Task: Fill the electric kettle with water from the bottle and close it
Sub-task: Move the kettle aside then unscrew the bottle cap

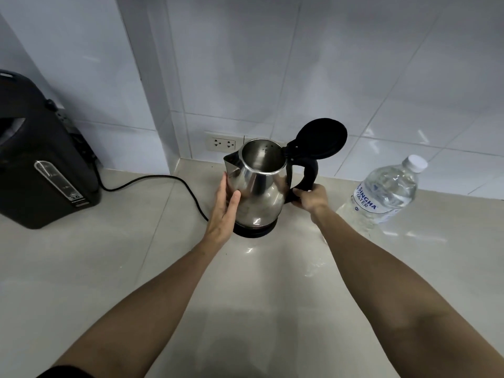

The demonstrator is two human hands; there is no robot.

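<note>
A steel electric kettle [259, 186] stands on its black base [255, 230] in the middle of the counter. Its black lid [321, 139] is flipped up and the inside looks bare. My left hand [223, 211] lies flat against the kettle's left side, fingers spread. My right hand [312, 199] grips the lower end of the black handle [308, 173]. A clear plastic water bottle [381, 197] with a white cap [416, 162] stands to the right, capped and apart from both hands.
A large black hot-water dispenser [41, 159] sits at the far left. A black power cord [163, 184] runs across the counter from it to the kettle base. A wall socket [223, 144] is behind the kettle. Tiled walls close the back.
</note>
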